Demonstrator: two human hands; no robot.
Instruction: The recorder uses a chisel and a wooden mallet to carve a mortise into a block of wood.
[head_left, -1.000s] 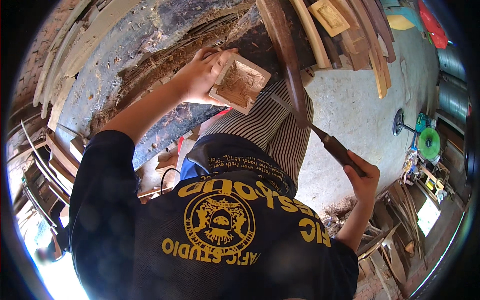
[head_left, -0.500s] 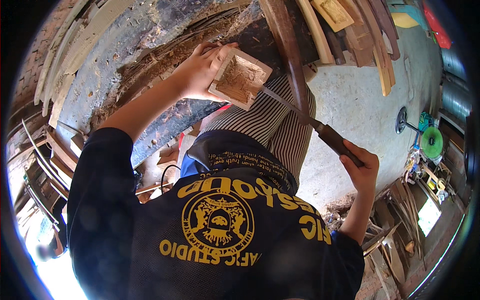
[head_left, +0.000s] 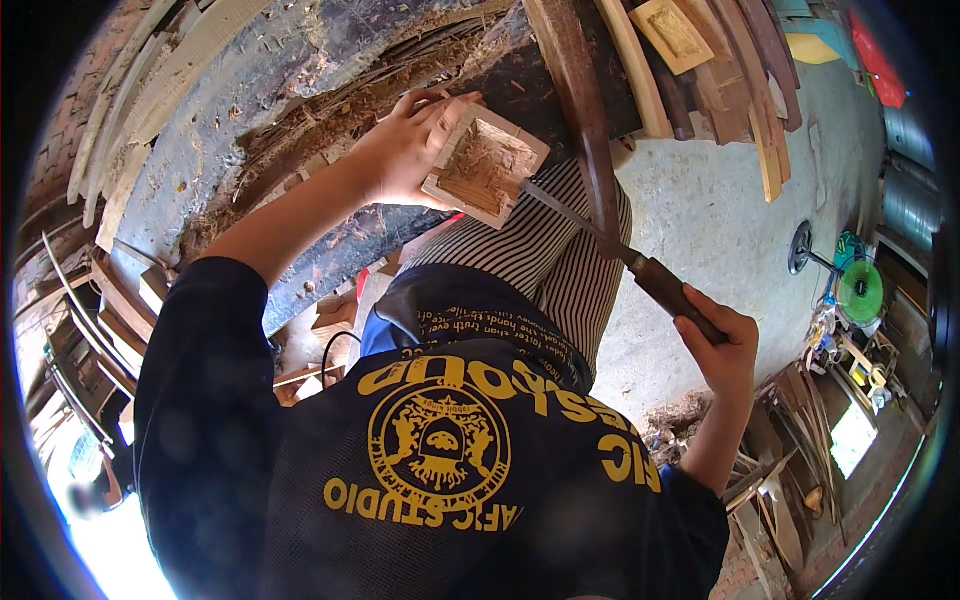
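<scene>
A square, hollowed wooden block (head_left: 487, 170) is tilted so that its open side faces me; the hollow inside is rough and pale. My left hand (head_left: 415, 150) is closed around its left side and far edge. In my right hand (head_left: 722, 340), fingers wrap the dark handle of a long, flat-bladed hand tool (head_left: 578, 217). Its narrow grey blade slants up and left, and the tip meets the block's right rim. I cannot tell whether it is a file or a chisel. The blade passes over striped trousers (head_left: 500, 240).
A curved dark wooden beam (head_left: 580, 110) stands just beyond the blade. Behind the block is a worn bench (head_left: 215, 130) strewn with shavings. Wooden strips (head_left: 755, 110) and another hollowed block (head_left: 672, 35) lie at the far right. A green fan (head_left: 861, 290) stands right.
The view has shifted slightly, and the block appears a little lower and further right. Both grips stay the same, and the blade tip is still at the block's rim.
</scene>
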